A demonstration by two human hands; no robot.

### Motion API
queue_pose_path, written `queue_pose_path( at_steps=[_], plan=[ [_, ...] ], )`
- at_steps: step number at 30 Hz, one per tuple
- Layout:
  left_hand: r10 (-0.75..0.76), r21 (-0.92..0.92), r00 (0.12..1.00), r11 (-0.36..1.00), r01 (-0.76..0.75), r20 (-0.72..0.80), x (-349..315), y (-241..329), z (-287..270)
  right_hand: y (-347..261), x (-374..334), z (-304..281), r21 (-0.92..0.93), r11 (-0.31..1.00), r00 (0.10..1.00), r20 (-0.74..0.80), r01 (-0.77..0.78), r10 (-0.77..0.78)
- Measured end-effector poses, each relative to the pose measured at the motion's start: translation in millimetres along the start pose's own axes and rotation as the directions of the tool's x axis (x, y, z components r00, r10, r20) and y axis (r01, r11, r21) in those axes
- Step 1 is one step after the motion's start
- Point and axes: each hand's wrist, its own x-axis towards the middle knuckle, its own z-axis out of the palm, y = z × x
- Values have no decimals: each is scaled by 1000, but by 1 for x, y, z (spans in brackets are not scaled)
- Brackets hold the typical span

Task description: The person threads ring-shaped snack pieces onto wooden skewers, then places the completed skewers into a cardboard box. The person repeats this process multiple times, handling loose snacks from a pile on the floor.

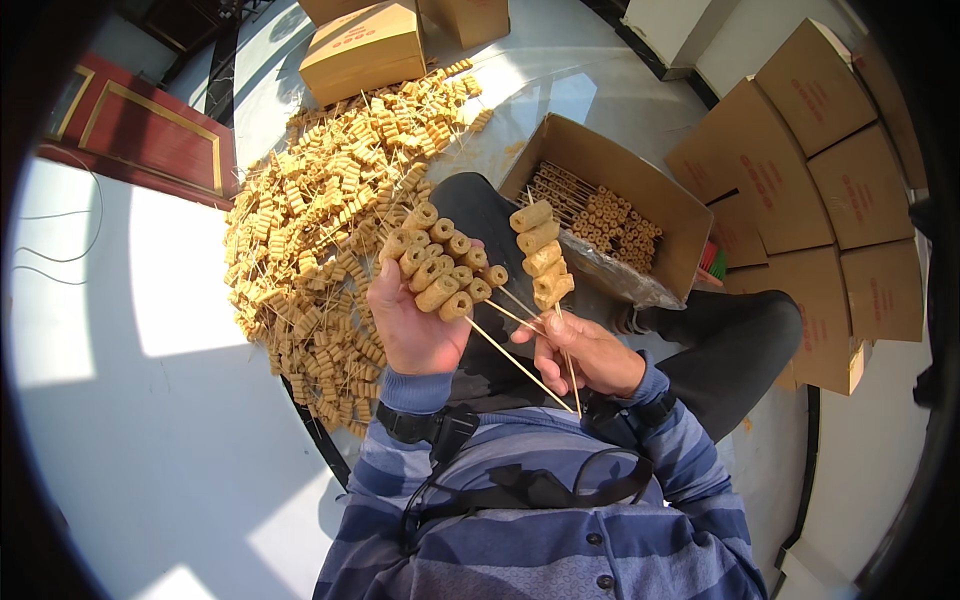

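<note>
Clearly the work is mid-way. The left hand has its fingers clamped around a fan of several finished skewers, each threaded with tan, ribbed tube-shaped pieces; the bare stick ends slant down toward the person's chest. The right hand pinches the lower end of a single skewer between thumb and fingers, holding it nearly upright with four or five tubes stacked at its top. Both hands hover over the person's lap, just above the dark trousers.

To the person's left, a large heap of loaded skewers spreads across the pale floor, and it looks like the bulk of the stock. To the right, an open cardboard box, lined with clear plastic, holds a modest layer of skewers laid in rows at its far end, with much of its room unfilled. Judging from that, only a small share has been packed and most of the heap remains to be handled. Closed and flattened brown cartons stand along the right side, and two more boxes sit beyond the heap.
</note>
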Motion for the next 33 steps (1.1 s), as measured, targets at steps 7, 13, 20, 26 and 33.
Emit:
queue_pose_path(
  at_steps=[7, 13, 20, 26, 33],
  plan=[
    [184, -18, 980, 983, -185, -78, 15, 34, -5, -6, -1, -11, -267, 962, 877, -449, 49, -169],
    [-44, -48, 999, 998, 44, -7, 2, 4, 0, -17, -3, -9, -253, 963, 921, -347, 91, -178],
    [-128, -158, 992, 980, 124, -16, 0, -22, 8, -14, 1, 9, -281, 955, 957, -238, 93, -164],
    [-145, -87, 986, 987, 138, -81, -3, -23, 14, -10, 0, 8, -266, 963, 986, -148, 30, -71],
    [-228, -145, 974, 963, 228, 21, -3, -22, 4, -9, 1, 8, -288, 957, 998, -51, 20, -36]
  ],
)
